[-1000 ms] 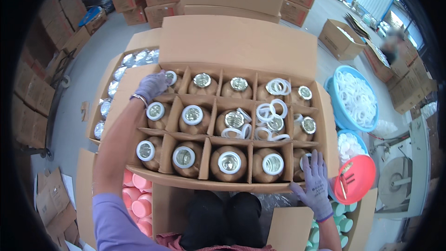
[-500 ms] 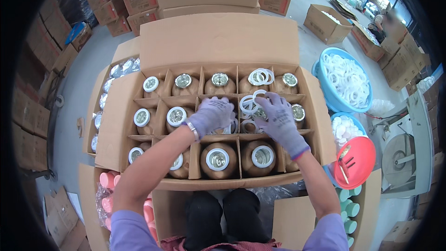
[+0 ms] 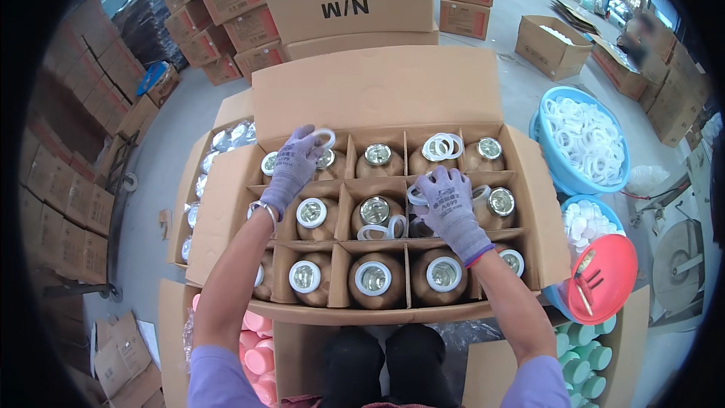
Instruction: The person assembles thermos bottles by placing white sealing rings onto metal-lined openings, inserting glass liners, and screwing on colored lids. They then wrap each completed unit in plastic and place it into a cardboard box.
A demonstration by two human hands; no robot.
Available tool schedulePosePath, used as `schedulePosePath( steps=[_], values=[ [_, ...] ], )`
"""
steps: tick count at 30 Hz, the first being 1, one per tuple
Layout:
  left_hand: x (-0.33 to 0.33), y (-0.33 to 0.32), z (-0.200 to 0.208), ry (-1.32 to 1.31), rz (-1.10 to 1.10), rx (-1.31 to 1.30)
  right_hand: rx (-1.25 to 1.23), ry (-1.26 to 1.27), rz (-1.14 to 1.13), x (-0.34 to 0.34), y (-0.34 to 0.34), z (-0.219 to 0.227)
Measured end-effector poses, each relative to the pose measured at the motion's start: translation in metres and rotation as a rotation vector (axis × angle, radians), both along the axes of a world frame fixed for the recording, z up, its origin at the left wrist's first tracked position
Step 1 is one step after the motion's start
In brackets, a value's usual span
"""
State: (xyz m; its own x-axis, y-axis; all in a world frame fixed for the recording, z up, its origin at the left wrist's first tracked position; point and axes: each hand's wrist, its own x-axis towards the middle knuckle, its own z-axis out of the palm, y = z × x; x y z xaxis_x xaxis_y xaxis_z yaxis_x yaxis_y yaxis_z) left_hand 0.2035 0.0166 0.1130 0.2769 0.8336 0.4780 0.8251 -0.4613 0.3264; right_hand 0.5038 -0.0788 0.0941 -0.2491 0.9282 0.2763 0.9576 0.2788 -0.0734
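A carton with cardboard dividers (image 3: 404, 237) holds several round bronze-brown bottles (image 3: 371, 293) with wide silvery mouths, upright in separate compartments. White sealing rings sit around many of the mouths. At the back row's left part, my left hand (image 3: 293, 166), in a grey-purple glove, is closed on a white ring (image 3: 324, 138) held above a bottle mouth. My gloved right hand (image 3: 453, 211) reaches into the middle row, right of centre. Its fingers bend over a white ring (image 3: 416, 195), partly hidden beneath them. Loose rings (image 3: 445, 146) lie over a back-row bottle, and others (image 3: 381, 230) beside a middle-row one.
At the right stand a blue basin (image 3: 621, 181) heaped with white rings, another of white discs (image 3: 585, 224), and a red bowl (image 3: 618, 276). Cartons of pink (image 3: 260, 359) and green caps (image 3: 578, 370) flank my legs. Stacked cartons stand behind; a person sits far right.
My left hand has moved from the middle compartment back and left, carrying a ring. My right hand stays over the middle row, its fingers lower over the rings. The whole view has shifted slightly.
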Motion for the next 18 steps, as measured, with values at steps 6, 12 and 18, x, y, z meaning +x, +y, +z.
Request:
schedulePosePath(
  steps=[6, 12, 18],
  values=[
    [-0.015, 0.002, -0.014, 0.21, -0.07, -0.171, 0.303, 0.366, 0.077, 0.024, 0.008, -0.016],
    [-0.017, -0.019, -0.011, 0.608, -0.039, -0.142, 0.359, 0.603, 0.059, 0.03, 0.005, -0.001],
    [0.024, -0.037, 0.029, 0.801, -0.008, -0.206, 0.221, 0.865, -0.016, 0.03, -0.002, 0.014]
  ],
)
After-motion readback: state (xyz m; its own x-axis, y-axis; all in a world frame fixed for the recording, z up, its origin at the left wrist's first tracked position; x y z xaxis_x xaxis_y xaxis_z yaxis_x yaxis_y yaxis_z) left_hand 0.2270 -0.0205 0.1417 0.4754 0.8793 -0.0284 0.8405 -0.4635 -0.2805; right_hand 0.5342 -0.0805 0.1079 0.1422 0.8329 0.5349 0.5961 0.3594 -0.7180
